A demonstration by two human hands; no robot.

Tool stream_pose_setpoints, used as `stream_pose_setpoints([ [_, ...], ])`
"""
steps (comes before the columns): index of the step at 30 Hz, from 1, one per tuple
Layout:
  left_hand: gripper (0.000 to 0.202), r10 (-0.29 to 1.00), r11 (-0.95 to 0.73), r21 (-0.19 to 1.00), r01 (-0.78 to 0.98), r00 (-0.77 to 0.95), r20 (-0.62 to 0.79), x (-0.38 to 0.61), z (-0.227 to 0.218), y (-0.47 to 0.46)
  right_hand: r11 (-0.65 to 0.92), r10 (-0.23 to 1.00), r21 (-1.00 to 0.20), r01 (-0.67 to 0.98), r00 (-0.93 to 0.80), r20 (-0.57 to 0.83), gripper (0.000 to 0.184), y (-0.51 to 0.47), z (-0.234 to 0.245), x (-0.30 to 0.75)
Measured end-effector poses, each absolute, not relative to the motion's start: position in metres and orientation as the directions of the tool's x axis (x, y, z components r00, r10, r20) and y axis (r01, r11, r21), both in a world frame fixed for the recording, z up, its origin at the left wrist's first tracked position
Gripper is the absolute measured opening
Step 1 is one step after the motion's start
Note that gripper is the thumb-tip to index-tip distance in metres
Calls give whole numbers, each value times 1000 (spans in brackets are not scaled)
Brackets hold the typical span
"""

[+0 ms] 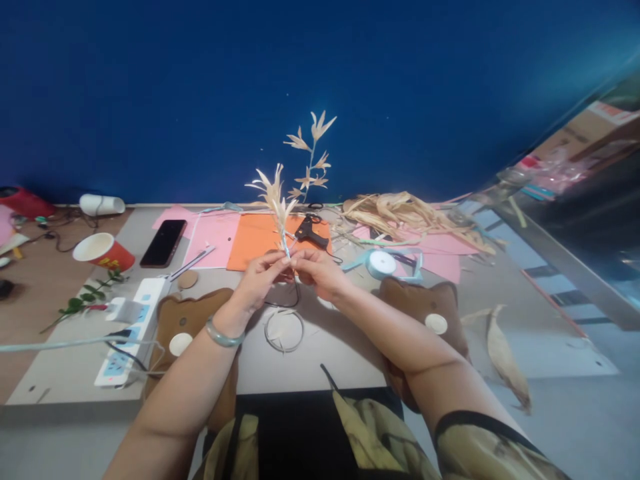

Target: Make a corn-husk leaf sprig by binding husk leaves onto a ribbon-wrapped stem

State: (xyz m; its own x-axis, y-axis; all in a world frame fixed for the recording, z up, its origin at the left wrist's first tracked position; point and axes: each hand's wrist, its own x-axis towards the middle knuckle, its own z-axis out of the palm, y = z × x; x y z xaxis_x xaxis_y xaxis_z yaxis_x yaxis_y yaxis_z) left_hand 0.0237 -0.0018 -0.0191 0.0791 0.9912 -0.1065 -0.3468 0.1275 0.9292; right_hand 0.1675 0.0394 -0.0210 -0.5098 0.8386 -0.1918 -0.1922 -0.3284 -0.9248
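Observation:
My left hand (267, 275) and my right hand (319, 270) meet over the middle of the table, fingertips pinched together. Between them stands the thin stem of a dried-husk flower spray (277, 197), its pale, pointed petals above my fingers. The lower part of the stem, wrapped in something light blue, goes out of sight in my grip. Just behind it rises a second flower spray (311, 160) on a light blue stem, with several small husk flowers. A black glue gun (313, 235) lies beyond my right hand on an orange sheet (247, 243).
Dried corn husks (400, 213) are heaped at the back right, behind a roll of light blue tape (382, 264). A wire ring (284, 331) lies below my hands. Brown cushions (430, 293) flank it. To the left are a phone (163, 243), paper cup (107, 252) and power strip (133, 333).

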Motion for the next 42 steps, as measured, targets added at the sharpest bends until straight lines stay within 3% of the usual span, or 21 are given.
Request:
stream_pose_setpoints([
  [4,31,996,70,935,-347,-29,-85,28,-20,-1,-354,835,-917,-182,-502,-223,35,40,-24,165],
  [9,24,992,19,944,-329,-109,-58,27,-21,-1,-141,903,-985,-100,-422,-87,33,39,-24,167],
  [13,25,993,-22,977,-211,-121,-4,21,-21,-1,-52,873,-997,-51,-487,-21,32,40,-19,171],
  [22,27,978,-98,994,47,-181,104,14,-23,3,127,888,-986,112,-455,63,28,44,-20,174],
  [27,26,978,-108,992,61,-174,117,10,-26,4,222,899,-962,159,-415,139,24,41,-15,175],
  [42,28,982,-94,995,-20,-169,89,9,-20,3,245,870,-960,135,-468,156,28,42,-9,179],
])
